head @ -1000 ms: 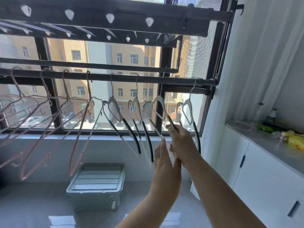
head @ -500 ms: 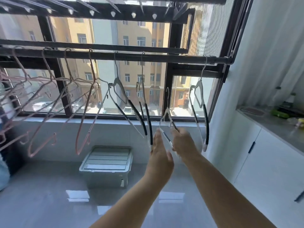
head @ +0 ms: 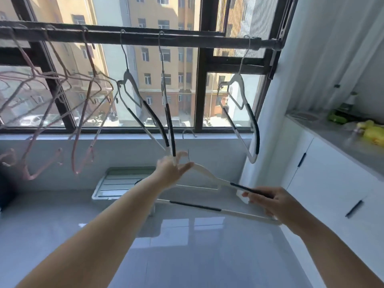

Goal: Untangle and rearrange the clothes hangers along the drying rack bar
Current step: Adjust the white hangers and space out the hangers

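A dark rack bar (head: 187, 39) runs across the window. Several pink hangers (head: 83, 113) hang tangled at its left. Three white hangers with black grips hang further right: one (head: 141, 102), a second edge-on (head: 168, 113), and a third (head: 243, 107) near the bar's right end. A fourth white hanger (head: 209, 175) is off the bar, held low and nearly flat. My right hand (head: 274, 202) grips its black-sleeved arm. My left hand (head: 172, 169), fingers spread, touches that hanger near its neck and the lower tips of the hanging ones.
A white cabinet (head: 332, 179) with a grey counter holding yellow and green items stands at the right. A lidded plastic box (head: 122, 183) sits on the glossy floor under the window. A white curtain (head: 324, 48) hangs beside the bar's right end.
The white hanger came off the bar and dropped lower, turning nearly flat. My right hand moved right and down with it. The view tilted down.
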Demonstrator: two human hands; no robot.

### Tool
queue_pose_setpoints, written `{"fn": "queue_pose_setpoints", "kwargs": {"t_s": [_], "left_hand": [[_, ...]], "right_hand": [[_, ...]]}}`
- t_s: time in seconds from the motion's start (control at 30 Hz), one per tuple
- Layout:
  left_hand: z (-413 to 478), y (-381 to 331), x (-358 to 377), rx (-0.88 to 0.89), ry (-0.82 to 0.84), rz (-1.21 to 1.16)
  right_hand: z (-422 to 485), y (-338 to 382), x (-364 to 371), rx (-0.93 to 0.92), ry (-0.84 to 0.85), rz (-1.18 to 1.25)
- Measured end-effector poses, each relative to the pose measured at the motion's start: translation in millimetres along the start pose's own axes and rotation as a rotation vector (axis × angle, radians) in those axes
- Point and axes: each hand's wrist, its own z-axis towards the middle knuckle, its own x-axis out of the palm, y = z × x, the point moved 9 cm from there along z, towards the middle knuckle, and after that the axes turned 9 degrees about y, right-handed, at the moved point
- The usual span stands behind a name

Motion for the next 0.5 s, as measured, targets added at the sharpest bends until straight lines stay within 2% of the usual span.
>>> {"fn": "queue_pose_setpoints", "kwargs": {"t_s": [0.07,0.13,0.2,0.27,0.33,0.4,0.5], "left_hand": [[0,0,10,0.08,0.112,0.0],[-4,1,16,0.117,0.125,-0.088],[-6,4,18,0.112,0.096,-0.174],[-5,13,20,0.07,0.047,-0.268],[-3,23,22,0.024,0.0,-0.331],[-1,28,30,-0.017,-0.018,-0.42],[4,27,42,-0.075,-0.033,-0.627]], "right_hand": [[-2,-7,-6,0.007,0.0,-0.029],[1,-13,-12,0.008,-0.044,-0.028],[7,-19,-22,-0.015,-0.181,-0.072],[14,-25,-35,-0.006,-0.367,-0.323],[15,-26,-35,0.007,-0.448,-0.566],[13,-25,-16,-0.006,-0.417,-0.585],[5,-22,41,-0.077,-0.252,-0.544]]}}
